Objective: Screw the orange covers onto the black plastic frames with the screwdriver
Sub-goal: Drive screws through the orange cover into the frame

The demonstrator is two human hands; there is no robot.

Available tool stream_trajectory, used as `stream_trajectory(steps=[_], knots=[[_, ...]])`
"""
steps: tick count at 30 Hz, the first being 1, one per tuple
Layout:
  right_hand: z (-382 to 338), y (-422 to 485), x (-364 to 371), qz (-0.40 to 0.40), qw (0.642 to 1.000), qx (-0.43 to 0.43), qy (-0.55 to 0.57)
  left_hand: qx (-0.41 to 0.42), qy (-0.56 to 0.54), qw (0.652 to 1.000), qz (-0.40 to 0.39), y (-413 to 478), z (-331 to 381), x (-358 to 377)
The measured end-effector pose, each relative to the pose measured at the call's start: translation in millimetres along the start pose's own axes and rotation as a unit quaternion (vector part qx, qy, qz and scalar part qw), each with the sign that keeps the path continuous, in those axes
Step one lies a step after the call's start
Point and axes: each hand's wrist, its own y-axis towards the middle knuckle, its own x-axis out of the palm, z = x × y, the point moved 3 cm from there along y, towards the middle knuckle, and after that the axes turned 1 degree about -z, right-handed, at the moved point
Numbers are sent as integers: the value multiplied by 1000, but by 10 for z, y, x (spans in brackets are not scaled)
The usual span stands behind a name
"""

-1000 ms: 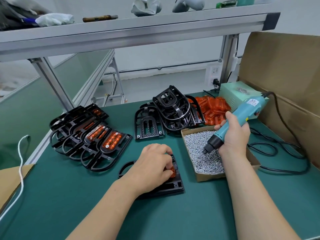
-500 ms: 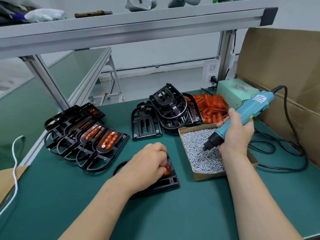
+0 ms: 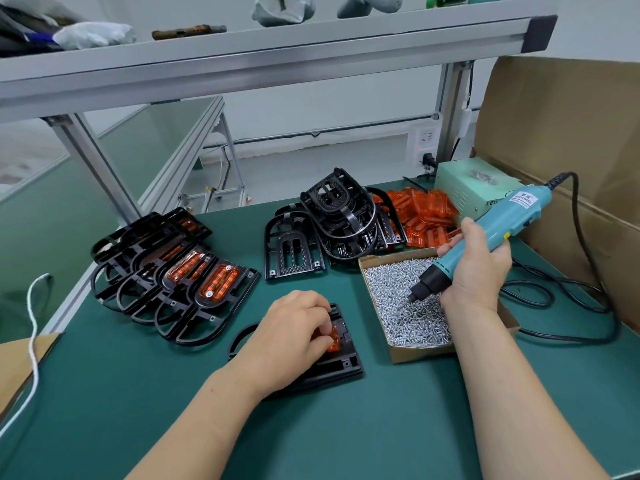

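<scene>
Two spots matter here, and they lie side by side: the cardboard box (image 3: pixel 422 353) of screws (image 3: pixel 412 320), where the bit points, and the black frame (image 3: pixel 343 367) just to its left on the green worktop (image 3: pixel 381 427). The right hand (image 3: pixel 474 268) is wrapped round the teal screwdriver (image 3: pixel 498 226). The tool's body slants from far right down to near left, and its bit dips among the screws. Whether a screw clings to the tip is too small to tell. The left hand (image 3: pixel 294 327) rests on top of the frame with its fingers curled, pinching the orange cover (image 3: pixel 333 337) and pressing it into its seat. Those fingers hide most of the cover, so only its right end shows and the screw holes cannot be made out.

The frame lies flat, its squared end toward the right and near side, its curved loop poking out at the left past the wrist. From the bit, the cover lies to the left and a little nearer the person, close by, with only the box wall between. The right hand looks like the one to make that short crossing, while the left serves as the clamp. The screwdriver would likely have to swing from its slant to stand upright over the cover's exposed right end, the side free of the left fingers.
</scene>
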Motion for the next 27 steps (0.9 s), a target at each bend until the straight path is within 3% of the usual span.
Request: stream_trajectory(steps=[6,12,18,23,27], knots=[[-7,-16,7,5,1000,4,2,-20,-37,998,-36,33,-67,-7],[-23,-4,6,11,1000,2,2,-11,-29,999,-11,36,8,52],[-24,-10,3,17,1000,-1,-2,-23,-12,999,-42,53,12,71],[-20,-22,8,16,1000,10,10,-49,-60,994,-73,92,-3,-36],[-18,-20,21,20,1000,12,14,-50,-167,985,11,282,186,-188]])
